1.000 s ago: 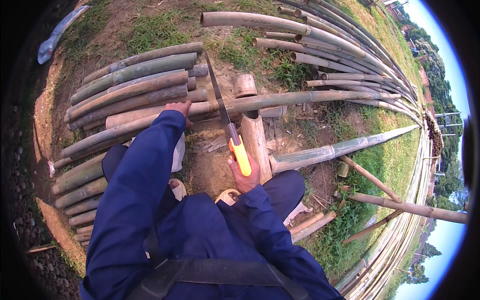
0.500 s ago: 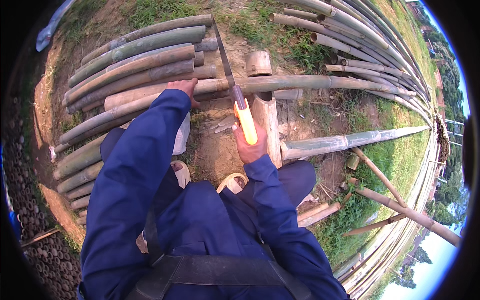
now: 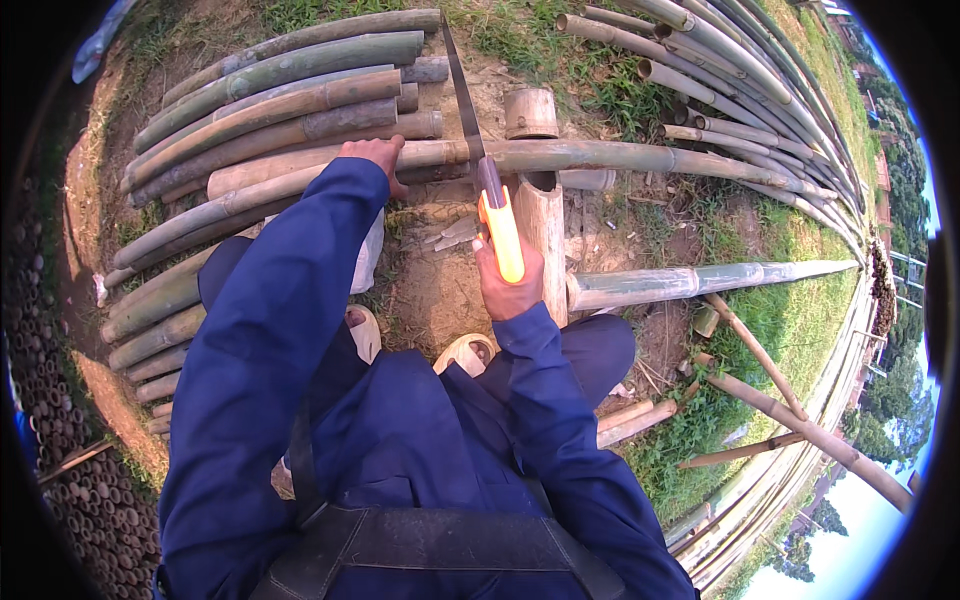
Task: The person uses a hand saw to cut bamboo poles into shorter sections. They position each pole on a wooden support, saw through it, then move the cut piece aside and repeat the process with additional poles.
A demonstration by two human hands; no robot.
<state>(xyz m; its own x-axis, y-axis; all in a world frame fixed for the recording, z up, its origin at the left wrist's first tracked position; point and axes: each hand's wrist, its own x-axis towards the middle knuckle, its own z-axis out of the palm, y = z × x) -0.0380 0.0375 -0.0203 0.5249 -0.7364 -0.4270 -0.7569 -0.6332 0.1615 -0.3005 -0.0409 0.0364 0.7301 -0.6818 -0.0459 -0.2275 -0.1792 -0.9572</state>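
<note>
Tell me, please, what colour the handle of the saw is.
The saw handle is bright yellow-orange, showing best in the head view.

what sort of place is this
Probably an outdoor bamboo-working yard: short bamboo lengths lie side by side, long bamboo poles are piled at upper right, and the right hand holds a saw.

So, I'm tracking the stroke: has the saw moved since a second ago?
Yes, forward: its yellow handle now sits closer to the bamboo pole the blade crosses.
</note>
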